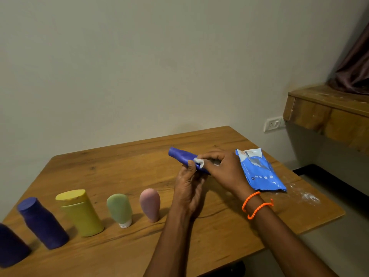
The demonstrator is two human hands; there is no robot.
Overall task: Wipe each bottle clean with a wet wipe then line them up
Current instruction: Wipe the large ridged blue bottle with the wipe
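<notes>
My left hand [188, 188] grips the near end of a blue bottle [179, 155], held tilted above the wooden table [111, 168]. My right hand [221, 168] pinches a crumpled white wet wipe [199, 162] against the bottle's side. Along the table's left front stands a row of bottles: a dark purple one cut off at the edge [10, 246], a purple one [43, 223], a yellow one [80, 212], a small green one on a white cap [119, 209] and a pink one [150, 204].
A blue wet-wipe pack [259, 172] lies flat on the table right of my hands. White powder specks [308, 197] dot the table's right corner. A wooden ledge [327, 110] and a wall socket [274, 123] are at the right.
</notes>
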